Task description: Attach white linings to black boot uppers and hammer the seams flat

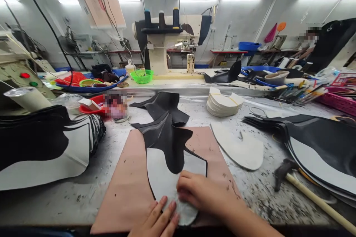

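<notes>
A black boot-upper piece with a white backing [159, 164] lies on a pink mat [125, 177]. My left hand [158, 218] rests on the lower end of the backing, its fingers stretched out and slightly apart. Beside it, my right hand [198, 192] is curled, with thumb and fingers drawn together against the backing's right side. Whatever its fingertips hold, if anything, is hidden. Behind the piece, a second black piece [167, 103] touches the mat's far edge. To the right of the mat lies a loose white curved pad [241, 150].
Stacked black-and-white pieces stand left [78, 144] and right [319, 152]. A hammer [306, 192] lies at the right front. Farther back are a bundle of white pads [224, 103], a red tray [96, 103], a green basket [142, 76] and a sewing machine [158, 52].
</notes>
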A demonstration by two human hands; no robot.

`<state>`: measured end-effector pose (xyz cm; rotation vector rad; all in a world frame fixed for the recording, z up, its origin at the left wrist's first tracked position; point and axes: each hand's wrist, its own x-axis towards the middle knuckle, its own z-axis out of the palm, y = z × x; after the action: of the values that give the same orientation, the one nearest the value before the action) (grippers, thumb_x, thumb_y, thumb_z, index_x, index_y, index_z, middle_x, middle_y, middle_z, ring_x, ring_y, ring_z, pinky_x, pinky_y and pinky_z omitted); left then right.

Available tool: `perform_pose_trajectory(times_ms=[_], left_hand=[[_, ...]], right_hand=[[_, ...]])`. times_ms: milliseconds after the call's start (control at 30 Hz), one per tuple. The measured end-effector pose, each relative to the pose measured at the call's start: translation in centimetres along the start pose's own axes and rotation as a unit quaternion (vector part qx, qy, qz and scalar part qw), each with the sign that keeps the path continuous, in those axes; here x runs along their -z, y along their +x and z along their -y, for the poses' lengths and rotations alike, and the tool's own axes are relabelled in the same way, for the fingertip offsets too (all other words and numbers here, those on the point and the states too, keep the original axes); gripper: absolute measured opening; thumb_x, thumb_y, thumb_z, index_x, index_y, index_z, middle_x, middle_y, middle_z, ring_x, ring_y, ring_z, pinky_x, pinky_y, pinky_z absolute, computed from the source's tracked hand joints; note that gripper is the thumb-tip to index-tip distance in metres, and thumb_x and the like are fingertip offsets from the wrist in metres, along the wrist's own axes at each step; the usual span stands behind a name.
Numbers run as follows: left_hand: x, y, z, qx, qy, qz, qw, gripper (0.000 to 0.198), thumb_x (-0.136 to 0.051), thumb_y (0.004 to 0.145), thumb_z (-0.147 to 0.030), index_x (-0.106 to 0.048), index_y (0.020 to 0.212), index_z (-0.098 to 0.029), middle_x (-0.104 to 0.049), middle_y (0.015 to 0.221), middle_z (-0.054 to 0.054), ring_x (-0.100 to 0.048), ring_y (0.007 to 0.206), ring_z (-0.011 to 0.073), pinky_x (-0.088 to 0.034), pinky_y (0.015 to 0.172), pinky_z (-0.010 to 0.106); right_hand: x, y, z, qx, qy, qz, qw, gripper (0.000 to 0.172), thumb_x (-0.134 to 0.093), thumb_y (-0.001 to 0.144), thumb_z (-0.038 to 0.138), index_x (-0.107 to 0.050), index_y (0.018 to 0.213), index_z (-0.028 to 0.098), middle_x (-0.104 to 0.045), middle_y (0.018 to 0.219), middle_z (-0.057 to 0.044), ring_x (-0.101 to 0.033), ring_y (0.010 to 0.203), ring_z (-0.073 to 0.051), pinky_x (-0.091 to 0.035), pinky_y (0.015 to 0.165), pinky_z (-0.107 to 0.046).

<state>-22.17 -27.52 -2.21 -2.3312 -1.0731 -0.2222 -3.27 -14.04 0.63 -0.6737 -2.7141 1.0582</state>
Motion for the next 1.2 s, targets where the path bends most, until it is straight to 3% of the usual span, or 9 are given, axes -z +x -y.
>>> perform_pose_trajectory(times_ms=[200, 433, 633, 767, 833, 900, 1067, 1133, 1200], left_hand=[[1.4, 1.3, 0.1, 0.074, -0.161, 0.004, 0.984, 0.021, -0.046, 0.086, -0.02, -0.061, 0.101, -0.021, -0.068, 0.099, -0.001, -0.059, 0.094, 0.0166, -0.047, 0.081, 0.023], [0.9, 5.3, 0.7, 0.219, -0.302, 0.188, 0.909, 0.023, -0.071, 0.07, -0.022, -0.057, 0.088, -0.021, -0.061, 0.088, 0.0, -0.055, 0.08, 0.0198, -0.047, 0.069, 0.03], [-1.0, 6.1, 1.4, 0.106, -0.24, 0.247, 0.933, 0.004, -0.058, 0.082, -0.02, -0.054, 0.082, -0.019, -0.06, 0.081, 0.001, -0.053, 0.075, 0.0207, -0.042, 0.065, 0.032], [-1.8, 6.2, 1.7, 0.063, -0.235, 0.26, 0.935, 0.007, -0.056, 0.077, -0.011, -0.054, 0.079, -0.018, -0.058, 0.077, 0.003, -0.052, 0.07, 0.021, -0.04, 0.06, 0.031], [-2.2, 6.5, 2.0, 0.07, -0.234, 0.266, 0.932, 0.007, -0.055, 0.078, -0.011, -0.053, 0.077, -0.018, -0.058, 0.076, 0.004, -0.052, 0.069, 0.0211, -0.038, 0.057, 0.03], [-2.5, 6.8, 2.3, 0.092, -0.233, 0.27, 0.93, 0.01, -0.049, 0.082, -0.01, -0.052, 0.076, -0.017, -0.057, 0.076, 0.005, -0.053, 0.07, 0.0211, -0.037, 0.055, 0.029], [-1.8, 7.0, 2.9, 0.14, -0.26, 0.264, 0.918, 0.02, -0.042, 0.092, -0.031, -0.052, 0.081, -0.018, -0.058, 0.078, 0.002, -0.054, 0.07, 0.0183, -0.04, 0.059, 0.028], [-1.3, 6.8, 2.9, 0.128, -0.266, 0.259, 0.919, 0.024, -0.05, 0.086, -0.042, -0.054, 0.085, -0.018, -0.059, 0.081, 0.003, -0.055, 0.071, 0.019, -0.041, 0.062, 0.029], [-1.1, 6.5, 3.1, 0.085, -0.243, 0.27, 0.928, 0.02, -0.058, 0.082, -0.038, -0.056, 0.085, -0.018, -0.06, 0.083, 0.004, -0.055, 0.074, 0.021, -0.042, 0.063, 0.031]], right_hand=[[0.8, -2.6, 0.4, 0.0, 0.037, 0.007, 0.999, 0.022, -0.074, 0.065, 0.018, -0.062, 0.084, 0.021, -0.056, 0.109, -0.001, -0.055, 0.096, -0.017, -0.04, 0.085, -0.023], [0.3, -0.9, -0.2, -0.014, -0.088, 0.023, 0.996, 0.006, -0.058, 0.078, 0.015, -0.057, 0.083, 0.019, -0.055, 0.092, 0.0, -0.055, 0.073, -0.014, -0.042, 0.066, -0.023], [-1.4, 0.0, -0.2, -0.089, -0.007, -0.166, 0.982, 0.008, -0.047, 0.081, 0.011, -0.048, 0.082, 0.019, -0.054, 0.079, -0.001, -0.053, 0.068, -0.015, -0.042, 0.06, -0.024], [-3.7, -2.2, -0.2, 0.046, -0.032, -0.271, 0.961, 0.004, -0.045, 0.082, 0.019, -0.046, 0.079, 0.02, -0.052, 0.069, -0.001, -0.049, 0.061, -0.015, -0.037, 0.052, -0.025], [-4.7, -3.2, -0.2, 0.141, -0.096, -0.281, 0.944, 0.01, -0.045, 0.082, 0.023, -0.047, 0.073, 0.02, -0.053, 0.066, -0.001, -0.047, 0.06, -0.016, -0.034, 0.051, -0.027], [-5.2, -3.9, -0.3, 0.161, -0.12, -0.271, 0.941, 0.012, -0.045, 0.082, 0.023, -0.049, 0.072, 0.02, -0.054, 0.066, -0.001, -0.048, 0.061, -0.016, -0.036, 0.052, -0.027], [-4.8, -3.7, -0.3, 0.06, -0.18, -0.218, 0.957, 0.022, -0.048, 0.082, 0.015, -0.057, 0.101, 0.016, -0.064, 0.097, -0.008, -0.056, 0.082, -0.021, -0.046, 0.07, -0.032], [-4.6, -3.4, -0.5, 0.059, -0.241, -0.205, 0.947, 0.037, -0.049, 0.085, 0.021, -0.051, 0.121, 0.015, -0.058, 0.12, -0.01, -0.054, 0.101, -0.026, -0.044, 0.085, -0.039], [-4.6, -3.3, -0.9, 0.051, -0.275, -0.181, 0.943, 0.051, -0.049, 0.087, 0.027, -0.038, 0.135, 0.016, -0.044, 0.137, -0.011, -0.043, 0.12, -0.03, -0.037, 0.097, -0.046]])
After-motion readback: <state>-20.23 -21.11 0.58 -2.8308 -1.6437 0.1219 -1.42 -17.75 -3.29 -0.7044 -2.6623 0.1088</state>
